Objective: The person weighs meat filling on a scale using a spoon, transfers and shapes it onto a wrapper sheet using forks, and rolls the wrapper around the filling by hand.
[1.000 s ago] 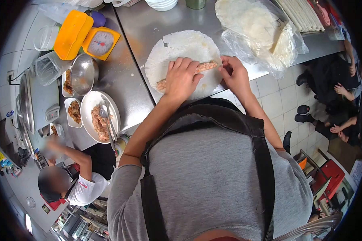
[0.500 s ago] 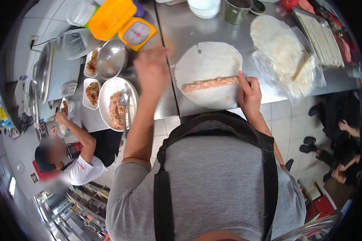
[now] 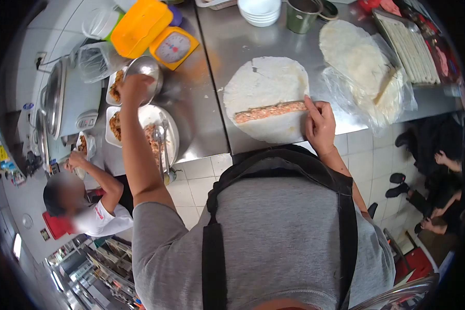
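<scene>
A round, pale sheet of dough (image 3: 266,85) lies flat on the steel table, with a small tear near its far edge. Across it runs a strip of minced-meat filling (image 3: 271,111). At the strip's right end, my right hand (image 3: 321,124) touches with one outstretched finger; its other fingers are bent and apart from that one. My left hand (image 3: 136,89) is over the metal bowl (image 3: 152,68), its fingertips hidden. Just below it, a white oval dish (image 3: 171,135) holds more minced meat and two spoons (image 3: 160,135), partly covered by my left forearm.
White dishes of browned food (image 3: 113,124) stand at left, near a yellow kitchen scale (image 3: 173,47). More dough sheets (image 3: 354,57) lie on plastic at right, beside a tray of pale strips (image 3: 408,46). White bowls (image 3: 260,13) and a green pot (image 3: 302,18) stand behind. A co-worker (image 3: 101,214) is at left.
My left hand has moved left, from beside the dough to over the metal bowl. My right hand stays at the filling's end. The co-worker's raised hand has come down a little.
</scene>
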Motion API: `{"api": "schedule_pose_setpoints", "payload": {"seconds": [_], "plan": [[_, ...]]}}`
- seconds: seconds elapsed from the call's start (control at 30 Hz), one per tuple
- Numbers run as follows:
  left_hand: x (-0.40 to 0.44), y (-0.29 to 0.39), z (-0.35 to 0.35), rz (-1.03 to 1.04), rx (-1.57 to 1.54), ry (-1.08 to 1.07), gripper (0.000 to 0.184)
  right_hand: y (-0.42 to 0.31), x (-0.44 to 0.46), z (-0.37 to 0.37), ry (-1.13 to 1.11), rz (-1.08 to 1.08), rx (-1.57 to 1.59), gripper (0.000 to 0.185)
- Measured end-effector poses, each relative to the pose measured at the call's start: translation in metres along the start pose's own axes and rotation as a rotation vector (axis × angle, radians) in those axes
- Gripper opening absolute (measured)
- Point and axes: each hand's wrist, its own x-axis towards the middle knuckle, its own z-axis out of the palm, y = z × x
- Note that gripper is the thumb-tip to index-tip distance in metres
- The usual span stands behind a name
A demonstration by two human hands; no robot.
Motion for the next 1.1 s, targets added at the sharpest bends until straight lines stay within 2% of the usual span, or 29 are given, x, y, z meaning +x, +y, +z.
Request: {"api": "schedule_pose_setpoints", "payload": {"seconds": [0.03,0.07,0.13,0.2,0.23,0.27,0.3,0.37,0.43,0.47,0.57,0.67,0.87,0.97,1.07,1.1], "plan": [[-0.002,0.004,-0.007,0.010,-0.105,0.056,0.043,0.000,0.000,-0.001,0.006,-0.006,0.007,0.057],[-0.009,0.010,-0.008,0.083,-0.352,0.064,0.044,0.000,0.002,-0.002,0.017,-0.013,0.014,0.056],[-0.048,0.073,-0.035,0.197,-0.873,0.035,0.049,0.000,0.002,-0.002,0.030,-0.009,0.030,0.052],[-0.059,0.138,-0.009,0.620,-1.075,0.155,0.051,0.001,0.001,-0.002,0.035,-0.001,0.032,0.052],[-0.079,0.186,-0.025,0.637,-0.901,0.044,0.048,0.002,0.001,-0.001,0.038,-0.003,0.037,0.052],[-0.074,0.224,-0.015,0.877,-0.666,0.109,0.050,0.001,0.001,-0.001,0.052,-0.004,0.039,0.053],[-0.075,0.257,0.013,0.974,-0.698,0.155,0.052,0.001,0.001,-0.001,0.056,0.005,0.043,0.053],[-0.088,0.311,0.030,0.985,-0.457,0.081,0.051,0.002,-0.001,-0.001,0.064,0.021,0.052,0.054],[-0.080,0.331,0.053,1.106,-0.335,0.150,0.055,0.003,-0.002,0.000,0.061,0.020,0.049,0.055],[-0.073,0.337,0.064,1.163,-0.269,0.189,0.057,0.005,-0.002,-0.001,0.062,0.015,0.050,0.055],[-0.056,0.334,0.064,1.110,-0.081,0.329,0.066,0.001,0.001,-0.003,0.065,0.006,0.049,0.054],[-0.061,0.331,0.069,1.325,-0.064,0.186,0.073,-0.003,0.003,-0.004,0.057,0.032,0.048,0.053],[-0.036,0.324,0.048,0.968,0.101,0.348,0.076,0.000,0.002,-0.005,0.026,0.033,0.036,0.049],[-0.059,0.339,0.039,1.258,0.007,0.343,0.075,-0.004,0.004,-0.007,0.016,0.054,0.033,0.046],[-0.060,0.340,0.051,1.358,0.144,0.299,0.061,-0.002,0.004,-0.006,0.042,0.030,0.030,0.044],[-0.054,0.338,0.056,1.288,0.170,0.315,0.064,-0.002,0.004,-0.006,0.039,0.036,0.028,0.043]]}}
